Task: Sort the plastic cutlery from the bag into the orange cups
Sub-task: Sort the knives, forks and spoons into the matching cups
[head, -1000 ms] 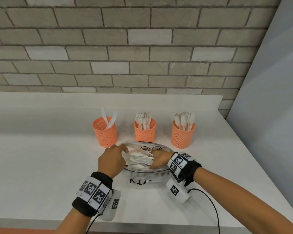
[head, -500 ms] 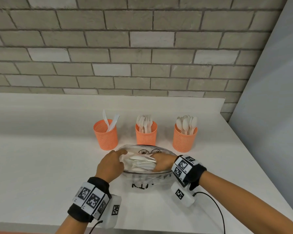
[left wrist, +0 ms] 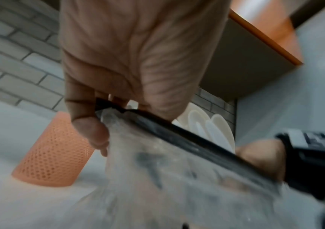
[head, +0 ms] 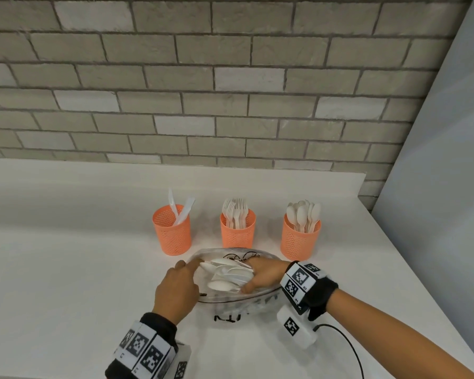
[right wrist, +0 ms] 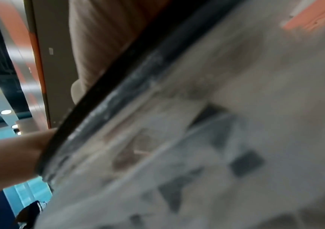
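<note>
Head view showed a white counter (head: 66, 269) against a grey brick wall (head: 230, 91), with three orange mesh cups in a row. The left cup (head: 172, 231) held two white knives (head: 181, 212) leaning apart. The middle cup (head: 237, 229) held a bunch of forks (head: 234, 212), tines up. The right cup (head: 300, 237) held spoons (head: 303, 214), bowls up.

A clear plastic bag (head: 244, 302) with black print lay on the counter just in front of the cups, its mouth held open into an oval. Inside it lay a pile of white cutlery (head: 227, 274), mostly spoon-shaped pieces.

The left hand (head: 177, 289) gripped the bag's left rim; in the left wrist view its fingers (left wrist: 91, 128) were curled over the black edge strip (left wrist: 177, 133) and pinched the film. The right hand (head: 263, 276) was inside the bag mouth, fingers reaching into the cutlery pile. Whether those fingers had closed on a piece could not be determined from the head view, and the right wrist view was blurred, filled by the bag film (right wrist: 216, 139) and its dark edge.

Both wrists carried black bands with square coded markers. A black cable (head: 348, 348) trailed from the right wrist unit across the counter.
</note>
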